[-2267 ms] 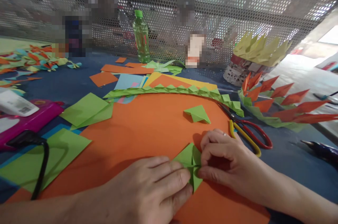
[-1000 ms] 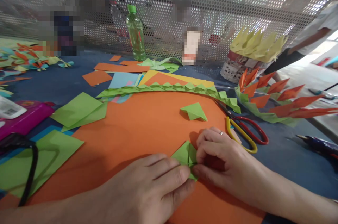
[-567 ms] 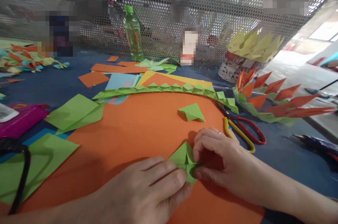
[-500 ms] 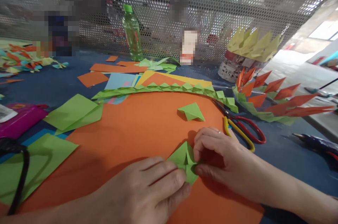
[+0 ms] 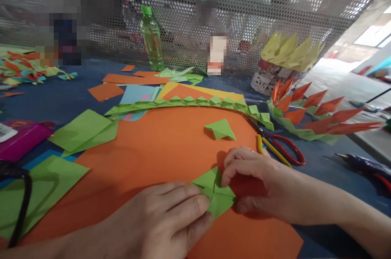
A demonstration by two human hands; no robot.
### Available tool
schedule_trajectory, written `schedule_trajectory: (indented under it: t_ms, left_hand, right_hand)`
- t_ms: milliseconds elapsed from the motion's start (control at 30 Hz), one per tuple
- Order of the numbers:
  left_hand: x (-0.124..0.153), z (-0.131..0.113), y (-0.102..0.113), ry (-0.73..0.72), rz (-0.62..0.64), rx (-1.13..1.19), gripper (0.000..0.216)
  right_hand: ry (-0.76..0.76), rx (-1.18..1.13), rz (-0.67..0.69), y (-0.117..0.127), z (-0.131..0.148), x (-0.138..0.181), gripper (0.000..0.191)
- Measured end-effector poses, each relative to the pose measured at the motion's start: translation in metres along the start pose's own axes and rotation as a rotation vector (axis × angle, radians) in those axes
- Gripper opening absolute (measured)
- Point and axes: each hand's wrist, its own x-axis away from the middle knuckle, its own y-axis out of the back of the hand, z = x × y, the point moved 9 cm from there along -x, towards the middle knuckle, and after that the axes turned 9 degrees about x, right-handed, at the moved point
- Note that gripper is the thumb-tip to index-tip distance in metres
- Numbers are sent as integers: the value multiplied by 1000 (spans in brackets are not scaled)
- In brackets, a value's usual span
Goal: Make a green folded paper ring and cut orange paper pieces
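A small square of green paper [image 5: 220, 202] with folded flaps lies on a large orange sheet [image 5: 159, 145]. My left hand [image 5: 171, 214] holds its left side against the sheet, fingers close together over the edge. At the right of the square is my right hand [image 5: 259, 181], its fingers curled and thumb apart, with a fingertip at the upper right flap. Beyond them rests a folded green paper piece [image 5: 220, 129]. Farther back, a long strip of folded green paper [image 5: 183, 103] curves across the orange sheet.
Scissors [image 5: 288, 149] with red and yellow handles lie right, near a glue gun [image 5: 363, 167]. Green sheets [image 5: 82, 130] and a magenta object [image 5: 29, 139] are left. Behind stand a green bottle [image 5: 152, 43], a yellow paper crown [image 5: 290, 53], an orange-green paper crown [image 5: 320, 116] and a perforated metal panel [image 5: 180, 14].
The right flap of the green square now lies flatter. My right thumb has moved off the paper and slightly right, away from the fingers.
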Motion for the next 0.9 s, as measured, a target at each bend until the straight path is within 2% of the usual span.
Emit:
schedule_trajectory:
  t_ms: [133,233,400,467,567,667,900]
  left_hand:
    - [-1,1,8,4,-74,28,40]
    - [2,-1,8,-24,-112,49,41]
    - [5,4,5,72,-63,53,37]
    - [5,5,8,110,-85,79,35]
    - [4,8,9,158,-112,127,29]
    - [2,13,5,189,-79,156,24]
    - [1,27,1,233,-26,209,18]
  right_hand:
    - [58,16,0,0,4,-1,25]
    - [128,15,-75,1,6,-3,24]
    - [153,94,-149,-2,7,-6,16]
    - [158,111,-168,-1,9,-5,14]
    - [173,168,-202,2,13,-3,26]
    - [215,236,-218,3,19,0,31]
    - [235,245,-213,2,19,1,11]
